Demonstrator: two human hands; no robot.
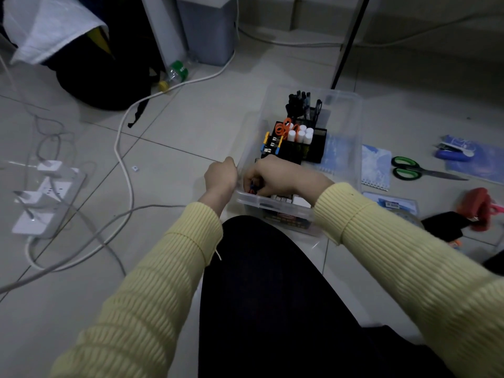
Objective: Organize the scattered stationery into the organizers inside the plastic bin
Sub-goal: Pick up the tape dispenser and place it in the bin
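Observation:
A clear plastic bin stands on the floor ahead of my knee. Inside it a black mesh organizer holds white bottles, orange scissors, binder clips and dark pens. My left hand grips the bin's near left rim. My right hand is down in the bin's near end, its fingers curled round small red and blue items that I cannot identify. Outside, to the right, lie green-handled scissors and a blue stapler.
Blue notebooks lie right of the bin, with a red object and a black item beyond. Left on the tiles are power strips and trailing cables. A bottle and a dark bag sit behind.

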